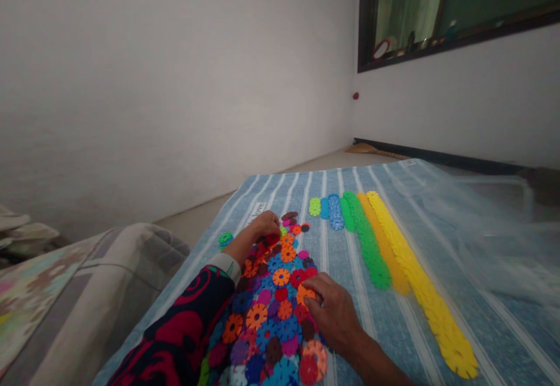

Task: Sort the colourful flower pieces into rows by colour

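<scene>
A long heap of flat, notched plastic snowflake discs (265, 316) in many colours lies on the striped cloth. At the heap's far end, my left hand (265, 224) is curled, its fingertips pinched at a yellow-green disc (283, 231). My right hand (335, 310) rests at the heap's right side. Its thumb and fingers close about the edge of an orange disc (305, 294). Overlapping rows stand to the right: yellow (420, 281), orange-yellow (385, 246), green (370, 246), a shorter green (348, 214), blue (335, 211), a small blue (324, 208) and lime green (315, 206).
A blue cloth with white stripes (301, 185) covers the table. A blurred, see-through plastic container or bag (494, 223) sits at the right. A few green and blue discs (225, 239) lie at the left edge. Grey fabric (131, 275) is at the left; walls stand beyond.
</scene>
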Motion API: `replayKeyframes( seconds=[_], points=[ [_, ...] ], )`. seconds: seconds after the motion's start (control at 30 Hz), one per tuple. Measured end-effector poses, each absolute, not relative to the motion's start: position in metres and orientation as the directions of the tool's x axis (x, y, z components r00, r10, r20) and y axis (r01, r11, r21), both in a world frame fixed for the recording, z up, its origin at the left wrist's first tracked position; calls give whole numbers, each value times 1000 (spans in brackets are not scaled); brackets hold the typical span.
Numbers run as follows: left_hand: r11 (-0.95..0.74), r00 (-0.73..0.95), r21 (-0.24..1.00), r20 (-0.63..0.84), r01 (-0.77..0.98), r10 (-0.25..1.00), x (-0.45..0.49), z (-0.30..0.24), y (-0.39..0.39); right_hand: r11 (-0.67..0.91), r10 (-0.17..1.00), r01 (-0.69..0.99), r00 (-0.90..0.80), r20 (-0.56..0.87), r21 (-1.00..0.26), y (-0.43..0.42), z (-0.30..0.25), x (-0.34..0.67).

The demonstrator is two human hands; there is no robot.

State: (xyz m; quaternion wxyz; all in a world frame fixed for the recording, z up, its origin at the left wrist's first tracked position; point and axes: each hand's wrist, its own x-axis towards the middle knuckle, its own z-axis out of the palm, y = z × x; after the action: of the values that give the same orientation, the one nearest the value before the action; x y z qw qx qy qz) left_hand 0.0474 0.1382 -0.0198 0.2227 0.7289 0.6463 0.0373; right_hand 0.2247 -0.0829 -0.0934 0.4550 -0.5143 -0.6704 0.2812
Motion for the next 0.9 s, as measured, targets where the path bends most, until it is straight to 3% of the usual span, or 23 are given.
replayKeyframes(
  seconds=[0.23, 0.53, 0.9],
  points=[
    [21, 149, 570, -249, 821, 957, 34, -4, 141, 304, 948, 455, -55, 314, -837, -82, -95, 224],
    [15, 129, 773, -125, 634, 984, 86, -9, 159, 304, 947, 458, -50, 317, -835, -82, -93, 223],
    [27, 62, 839, -72, 543, 995, 145, -36, 166, 301, 947, 446, -35, 320, -843, -82, -92, 224]
  ],
)
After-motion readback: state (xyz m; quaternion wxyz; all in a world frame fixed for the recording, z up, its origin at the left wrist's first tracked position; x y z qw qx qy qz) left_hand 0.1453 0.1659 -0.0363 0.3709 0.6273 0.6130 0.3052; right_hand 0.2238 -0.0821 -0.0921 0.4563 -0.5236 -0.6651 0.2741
